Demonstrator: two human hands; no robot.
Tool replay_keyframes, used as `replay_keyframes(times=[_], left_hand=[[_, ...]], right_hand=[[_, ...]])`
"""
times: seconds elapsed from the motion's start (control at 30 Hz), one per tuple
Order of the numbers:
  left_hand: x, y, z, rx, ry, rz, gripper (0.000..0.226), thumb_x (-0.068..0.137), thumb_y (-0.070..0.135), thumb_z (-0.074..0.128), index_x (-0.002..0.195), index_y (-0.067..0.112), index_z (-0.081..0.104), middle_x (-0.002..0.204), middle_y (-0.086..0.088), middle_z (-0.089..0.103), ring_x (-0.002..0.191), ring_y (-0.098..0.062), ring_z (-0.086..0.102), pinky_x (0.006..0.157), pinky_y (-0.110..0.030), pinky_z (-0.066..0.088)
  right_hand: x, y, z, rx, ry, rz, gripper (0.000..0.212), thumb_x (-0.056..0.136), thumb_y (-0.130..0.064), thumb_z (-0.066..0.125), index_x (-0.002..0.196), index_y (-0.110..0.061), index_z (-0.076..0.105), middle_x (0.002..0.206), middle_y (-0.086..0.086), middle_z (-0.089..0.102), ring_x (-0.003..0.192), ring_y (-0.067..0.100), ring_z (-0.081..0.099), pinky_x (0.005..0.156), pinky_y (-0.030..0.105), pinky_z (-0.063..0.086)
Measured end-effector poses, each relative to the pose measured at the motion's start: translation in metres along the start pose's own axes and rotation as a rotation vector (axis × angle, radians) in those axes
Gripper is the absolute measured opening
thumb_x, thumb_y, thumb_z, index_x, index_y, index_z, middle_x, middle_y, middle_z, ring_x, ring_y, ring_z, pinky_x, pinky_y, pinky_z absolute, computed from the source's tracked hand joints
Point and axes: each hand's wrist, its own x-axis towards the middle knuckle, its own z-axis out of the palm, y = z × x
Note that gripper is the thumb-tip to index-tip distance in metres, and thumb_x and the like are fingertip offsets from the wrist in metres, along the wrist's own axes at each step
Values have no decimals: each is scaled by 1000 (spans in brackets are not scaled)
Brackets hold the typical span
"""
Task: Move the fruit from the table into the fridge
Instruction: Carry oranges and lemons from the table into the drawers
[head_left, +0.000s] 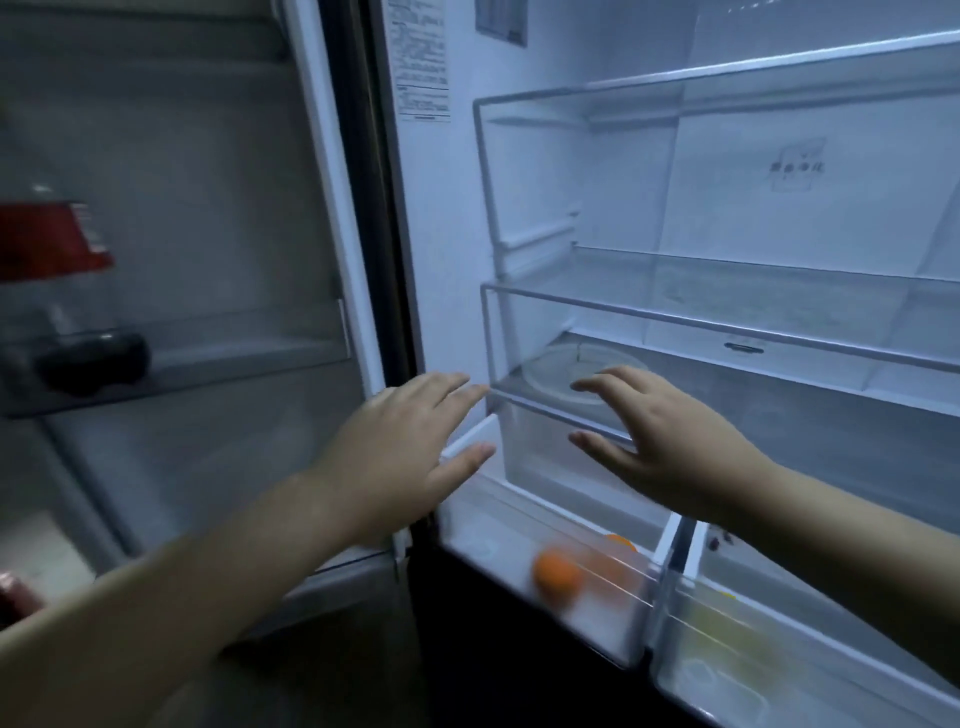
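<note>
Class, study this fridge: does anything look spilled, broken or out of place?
Nothing stands out. The oranges lie in the left drawer, the shelves sit level, and the left hand and right hand hold nothing.

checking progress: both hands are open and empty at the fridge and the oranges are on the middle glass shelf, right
Not quite. The head view shows the oranges in the lower left drawer, not on the middle glass shelf. The rest holds: left hand and right hand are open and empty at the fridge.
</note>
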Motion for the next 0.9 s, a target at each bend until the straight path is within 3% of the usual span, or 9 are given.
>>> replay_keyframes(times=[0.23,0.33,0.47,0.57,0.73,0.9], left_hand=[[-80,-41,-19,52,-79,-143,82,76,73,2,149,35,-2,158,10,5,144,-8,2,115,-30,7],[-123,-62,-32,58,-108,-233,85,73,74,0,149,35,-4,158,11,-1,144,-7,-1,116,-30,7],[-183,-98,-47,122,-49,-337,76,87,69,24,150,27,14,157,3,15,144,-13,12,114,-31,11],[-231,-123,-57,155,-76,-430,78,86,71,18,150,26,14,158,4,13,144,-14,10,117,-34,12],[-316,-169,-68,211,-68,-561,78,87,68,26,147,19,29,153,-4,29,141,-21,25,110,-45,31],[-394,-201,-69,284,-48,-715,72,87,61,34,139,13,44,145,-9,43,134,-26,40,105,-46,38]], right_hand=[[36,-80,22,71,-59,-196,63,86,-58,47,135,-20,42,135,-2,47,123,16,44,96,21,33],[51,-127,34,81,-82,-293,68,85,-59,46,141,-22,34,143,-4,38,129,16,40,102,25,33],[70,-202,54,106,-167,-410,78,84,-65,39,148,-27,14,152,-8,21,138,12,24,109,24,24],[87,-260,76,138,-215,-500,79,83,-66,40,147,-33,7,154,-11,14,139,10,21,109,25,22],[106,-355,111,225,-282,-650,78,82,-62,45,146,-32,13,151,-11,19,135,6,25,98,16,22],[112,-446,142,286,-293,-775,82,76,-63,41,147,-28,17,151,-6,25,135,12,30,102,25,31]])
